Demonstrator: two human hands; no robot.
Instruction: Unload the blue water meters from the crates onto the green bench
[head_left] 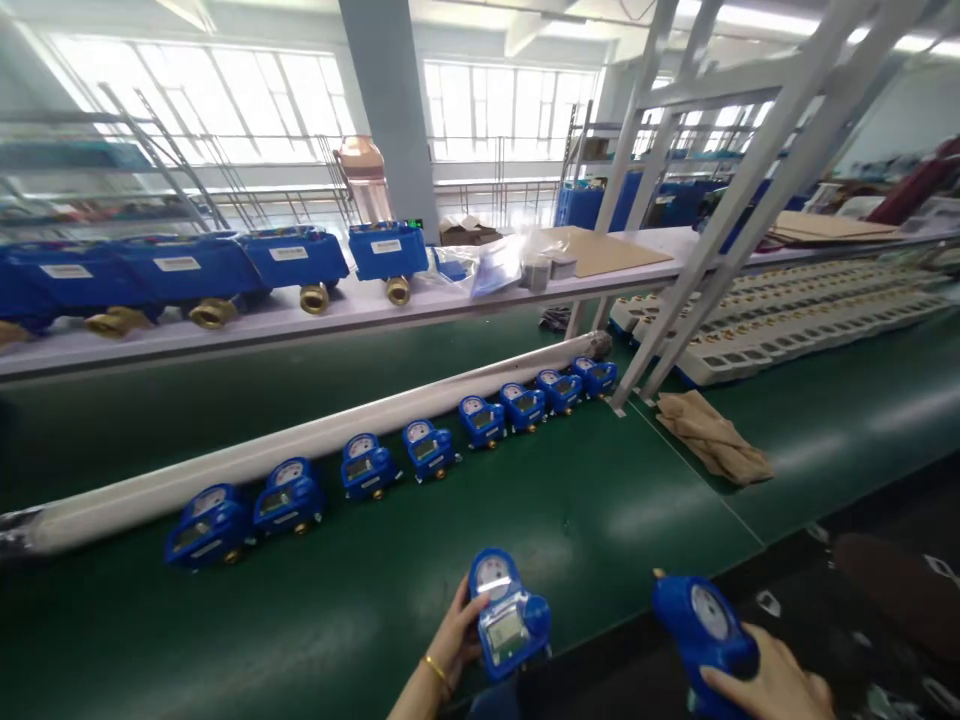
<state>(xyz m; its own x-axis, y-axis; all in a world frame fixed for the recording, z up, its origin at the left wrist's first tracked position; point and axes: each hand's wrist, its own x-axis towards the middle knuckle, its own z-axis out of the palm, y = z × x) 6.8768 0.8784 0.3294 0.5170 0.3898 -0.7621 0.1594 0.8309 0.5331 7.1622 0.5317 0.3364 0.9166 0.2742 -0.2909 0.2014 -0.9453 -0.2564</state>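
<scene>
Nearest, the right hand (pixel 780 680) grips a blue meter (pixel 684 612), its fingers covering part of the case; the lower edge cuts both off. The left hand (pixel 459 635) is closed around a second meter (pixel 501 612) over the green bench (pixel 315 630), some fingers hidden behind it. Markings are too small to read. Eight more meters (pixel 429 448) line a white roll (pixel 322 430).
</scene>
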